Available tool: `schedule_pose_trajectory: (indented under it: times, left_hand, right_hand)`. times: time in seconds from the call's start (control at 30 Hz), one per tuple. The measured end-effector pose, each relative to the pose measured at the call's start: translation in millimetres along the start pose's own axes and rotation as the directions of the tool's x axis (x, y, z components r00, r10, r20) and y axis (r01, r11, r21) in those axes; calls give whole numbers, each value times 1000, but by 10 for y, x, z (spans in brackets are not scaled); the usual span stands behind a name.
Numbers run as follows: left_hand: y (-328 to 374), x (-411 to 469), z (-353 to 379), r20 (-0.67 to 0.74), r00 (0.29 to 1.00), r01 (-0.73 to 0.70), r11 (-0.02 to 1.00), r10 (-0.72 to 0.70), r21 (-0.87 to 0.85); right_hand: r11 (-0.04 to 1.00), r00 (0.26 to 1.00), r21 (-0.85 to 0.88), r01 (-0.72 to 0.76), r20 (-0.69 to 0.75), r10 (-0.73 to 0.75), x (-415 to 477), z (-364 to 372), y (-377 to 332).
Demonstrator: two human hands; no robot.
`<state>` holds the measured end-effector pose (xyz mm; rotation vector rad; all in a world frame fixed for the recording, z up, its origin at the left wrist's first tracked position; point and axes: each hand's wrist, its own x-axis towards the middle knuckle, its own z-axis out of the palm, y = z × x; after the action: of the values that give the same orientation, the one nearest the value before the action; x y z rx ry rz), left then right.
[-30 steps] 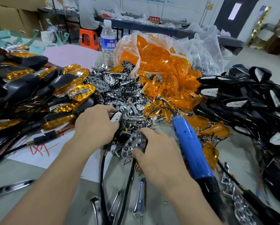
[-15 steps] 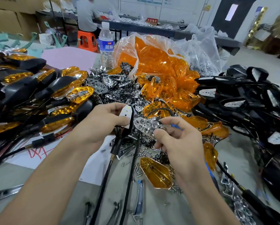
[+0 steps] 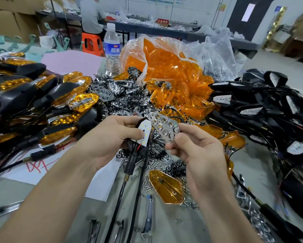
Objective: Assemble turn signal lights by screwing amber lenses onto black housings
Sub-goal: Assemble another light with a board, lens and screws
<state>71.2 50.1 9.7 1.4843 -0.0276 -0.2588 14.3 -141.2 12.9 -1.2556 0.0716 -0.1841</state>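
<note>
A blue label is borne by the water bottle (image 3: 112, 48); behind it a red sign (image 3: 162, 21) reading 不合格区 is seen. Nearer than the bottle, a black housing (image 3: 144, 133) is held in the grip of the left hand (image 3: 110, 139), a chrome reflector (image 3: 164, 128) pinched beside it in that of the right hand (image 3: 201, 155). Nearer still, an amber lens (image 3: 166, 189) is laid on the tabletop (image 3: 208, 225).

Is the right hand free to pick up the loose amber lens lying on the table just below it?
Probably not yet. The amber lens lies uncovered near the right hand, but that hand pinches a chrome reflector, so it looks occupied.
</note>
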Motion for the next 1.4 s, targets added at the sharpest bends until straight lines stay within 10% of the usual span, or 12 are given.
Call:
schedule_pose_trajectory:
  times: [0.3,0.6,0.87,1.4]
  left_hand:
    - [-50,7,101,-60,997,-31,996,37,89]
    - [-29,-10,103,-76,997,-21,995,28,93]
    - [2,-31,161,-143,990,-1,1000,-1,-18]
    - [-44,-9,219,-21,993,110,983,-115,-144]
  right_hand:
    - [969,981,152,-195,22,194,17,-19,-4]
    - [836,994,-537,112,68,-89,-7,14,104]
    - [994,1000,-103,-20,13,22,-43,-9,42]
    - [892,999,-453,10,-43,-33,-146,188,225]
